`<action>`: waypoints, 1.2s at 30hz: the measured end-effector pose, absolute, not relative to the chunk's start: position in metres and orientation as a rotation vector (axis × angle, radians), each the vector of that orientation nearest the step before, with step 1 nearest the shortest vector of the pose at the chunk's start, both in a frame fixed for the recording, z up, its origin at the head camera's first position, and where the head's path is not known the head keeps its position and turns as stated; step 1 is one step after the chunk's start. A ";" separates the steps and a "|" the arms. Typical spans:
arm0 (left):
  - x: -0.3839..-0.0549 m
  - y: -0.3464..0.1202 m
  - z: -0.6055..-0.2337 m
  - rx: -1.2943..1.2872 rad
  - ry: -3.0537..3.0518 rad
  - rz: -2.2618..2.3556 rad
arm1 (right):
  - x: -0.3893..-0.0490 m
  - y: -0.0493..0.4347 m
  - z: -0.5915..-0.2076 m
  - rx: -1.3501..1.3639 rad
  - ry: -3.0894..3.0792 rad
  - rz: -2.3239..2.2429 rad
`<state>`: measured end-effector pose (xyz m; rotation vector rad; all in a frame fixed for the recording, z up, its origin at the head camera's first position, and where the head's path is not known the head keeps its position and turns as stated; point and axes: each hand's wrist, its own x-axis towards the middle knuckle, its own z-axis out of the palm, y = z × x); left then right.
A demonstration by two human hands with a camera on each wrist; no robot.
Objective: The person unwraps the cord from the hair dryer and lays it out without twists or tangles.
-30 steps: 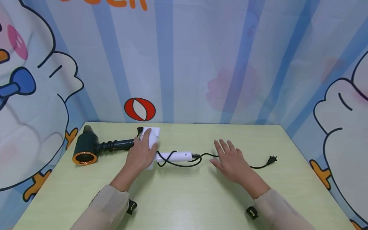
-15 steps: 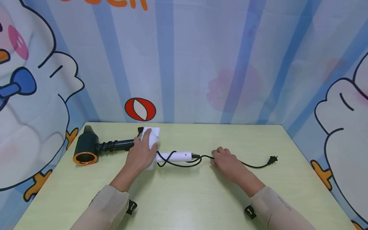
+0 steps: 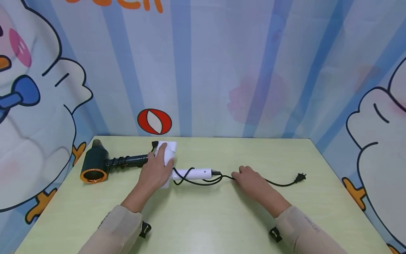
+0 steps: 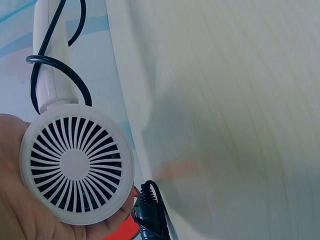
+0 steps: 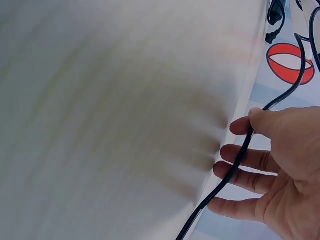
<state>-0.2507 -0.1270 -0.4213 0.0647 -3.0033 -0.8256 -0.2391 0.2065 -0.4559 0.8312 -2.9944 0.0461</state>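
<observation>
Grip of left hand (image 3: 154, 173) round one white dryer (image 4: 76, 165), of right hand (image 3: 252, 183) on one cord (image 5: 234, 170); one black dryer (image 3: 95, 158).

A pale wood-grain table (image 3: 203, 218) stands before a blue-striped backdrop (image 3: 209, 70); white cartoon figures (image 3: 31, 158) flank it

white dryer (image 3: 198, 173): smooth plastic | cord (image 5: 243, 151): rubbery | tabletop (image 3: 203, 211): smooth, wood-grained
</observation>
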 end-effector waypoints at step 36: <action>-0.250 -0.126 -0.421 0.054 -2.995 -0.837 | -0.235 0.208 -0.464 0.615 -3.151 0.208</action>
